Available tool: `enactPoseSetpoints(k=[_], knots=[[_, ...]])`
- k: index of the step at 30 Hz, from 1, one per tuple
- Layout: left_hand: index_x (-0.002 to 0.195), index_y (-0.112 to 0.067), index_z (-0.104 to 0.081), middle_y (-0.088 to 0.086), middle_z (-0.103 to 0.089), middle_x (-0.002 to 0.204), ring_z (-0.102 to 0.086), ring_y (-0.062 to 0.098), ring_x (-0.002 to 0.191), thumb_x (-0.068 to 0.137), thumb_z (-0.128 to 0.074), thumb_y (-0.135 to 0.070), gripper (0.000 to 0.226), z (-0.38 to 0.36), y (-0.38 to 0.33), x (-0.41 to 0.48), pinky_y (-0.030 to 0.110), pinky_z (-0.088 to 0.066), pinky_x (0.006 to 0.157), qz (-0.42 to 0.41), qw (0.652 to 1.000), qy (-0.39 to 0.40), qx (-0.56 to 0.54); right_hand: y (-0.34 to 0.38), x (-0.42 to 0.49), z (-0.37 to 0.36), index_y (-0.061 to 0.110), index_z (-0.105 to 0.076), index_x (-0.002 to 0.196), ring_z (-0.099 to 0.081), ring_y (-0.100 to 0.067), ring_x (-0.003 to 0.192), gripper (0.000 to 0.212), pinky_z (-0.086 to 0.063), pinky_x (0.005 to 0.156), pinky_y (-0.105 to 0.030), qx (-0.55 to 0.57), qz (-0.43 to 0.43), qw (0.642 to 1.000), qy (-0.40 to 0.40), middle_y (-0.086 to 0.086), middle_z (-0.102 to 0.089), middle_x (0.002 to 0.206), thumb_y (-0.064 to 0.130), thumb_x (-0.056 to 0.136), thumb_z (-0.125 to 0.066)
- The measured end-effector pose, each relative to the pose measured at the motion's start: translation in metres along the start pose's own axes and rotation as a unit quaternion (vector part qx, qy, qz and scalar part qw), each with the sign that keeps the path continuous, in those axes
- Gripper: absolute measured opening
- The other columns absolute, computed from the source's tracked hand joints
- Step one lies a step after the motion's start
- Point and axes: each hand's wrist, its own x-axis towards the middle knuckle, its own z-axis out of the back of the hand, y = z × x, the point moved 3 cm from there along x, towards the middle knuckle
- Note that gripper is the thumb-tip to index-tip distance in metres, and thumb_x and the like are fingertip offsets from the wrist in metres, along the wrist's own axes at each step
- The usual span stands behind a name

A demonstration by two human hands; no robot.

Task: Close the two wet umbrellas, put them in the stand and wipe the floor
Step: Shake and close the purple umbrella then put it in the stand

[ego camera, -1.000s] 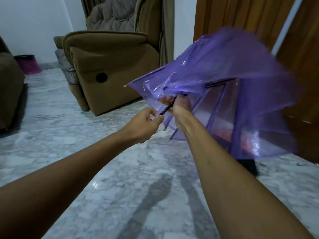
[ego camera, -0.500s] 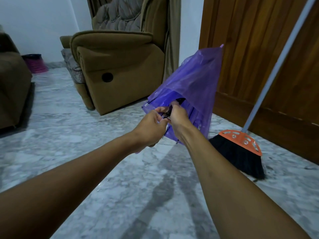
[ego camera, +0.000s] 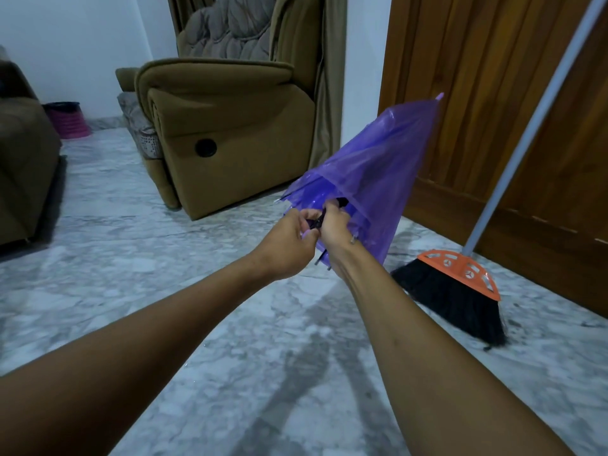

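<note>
Umbrella (ego camera: 378, 172) folded, left hand (ego camera: 288, 240) and right hand (ego camera: 335, 228) both gripping its shaft.

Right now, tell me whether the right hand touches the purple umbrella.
Touching. Head view: the right hand grips the purple umbrella, its fingers curled into the folded canopy's open end.

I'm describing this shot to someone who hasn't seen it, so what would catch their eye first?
The purple umbrella, folded into a cone pointing up and right, sits mid-frame, gripped at its open end by the left hand and right hand. Next, the broom, with an orange head and black bristles, stands tilted before the wooden door at right. A brown armchair stands behind, on the marble floor.
</note>
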Motion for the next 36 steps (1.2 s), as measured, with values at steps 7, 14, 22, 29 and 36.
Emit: enactPoseSetpoints(k=[7, 14, 22, 29, 36], knots=[[0.095, -0.011, -0.041, -0.004, -0.042, 0.064, -0.030, 0.002, 0.039, 0.099, -0.046, -0.018, 0.010, -0.004, 0.009, 0.013, 0.014, -0.024, 0.035, 0.027, 1.000, -0.007, 0.005, 0.014, -0.007, 0.000, 0.007, -0.053, 0.103, -0.066, -0.007, 0.052, 0.034, -0.052, 0.053, -0.017, 0.087, -0.001, 0.996, 0.021, 0.003, -0.069, 0.076, 0.032, 0.107, -0.029], [0.095, -0.013, -0.041, -0.003, -0.047, 0.061, -0.033, 0.000, 0.030, 0.099, -0.048, -0.022, 0.012, -0.008, 0.018, 0.011, 0.012, -0.024, 0.032, 0.058, 0.996, -0.015, -0.069, -0.002, -0.019, 0.005, 0.018, -0.062, 0.105, -0.065, -0.007, 0.093, 0.034, -0.046, 0.076, -0.014, -0.008, 0.013, 1.000, 0.011, 0.009, -0.071, 0.103, 0.039, 0.104, -0.035], [0.083, -0.013, -0.037, 0.003, -0.033, 0.059, -0.027, 0.009, 0.042, 0.093, -0.032, -0.026, 0.017, -0.015, 0.025, 0.017, 0.018, -0.024, 0.035, 0.060, 0.976, -0.084, -0.192, -0.003, -0.031, 0.004, 0.024, -0.054, 0.059, -0.056, -0.011, 0.056, 0.044, -0.047, 0.064, -0.027, -0.080, 0.041, 0.995, 0.046, 0.012, -0.057, 0.048, 0.039, 0.100, -0.046], [0.063, -0.016, -0.035, 0.000, -0.028, 0.046, -0.023, 0.013, 0.040, 0.094, -0.023, -0.027, 0.035, -0.018, 0.011, 0.027, 0.018, -0.021, 0.042, 0.105, 0.955, -0.021, -0.276, 0.015, -0.023, 0.004, 0.017, -0.059, 0.085, -0.063, -0.023, 0.071, 0.029, -0.056, 0.067, -0.036, -0.187, 0.121, 0.974, 0.046, -0.002, -0.062, 0.072, 0.032, 0.103, -0.042], [0.073, -0.010, -0.066, 0.012, -0.069, 0.064, -0.064, 0.029, 0.063, 0.093, -0.034, -0.044, 0.051, 0.043, -0.018, 0.036, 0.030, -0.047, 0.061, 0.091, 0.993, -0.043, 0.067, 0.016, -0.011, 0.017, 0.009, -0.056, 0.093, -0.058, -0.013, 0.065, 0.025, -0.052, 0.069, -0.033, -0.170, 0.114, 0.978, 0.042, 0.003, -0.056, 0.078, 0.022, 0.105, -0.038]])
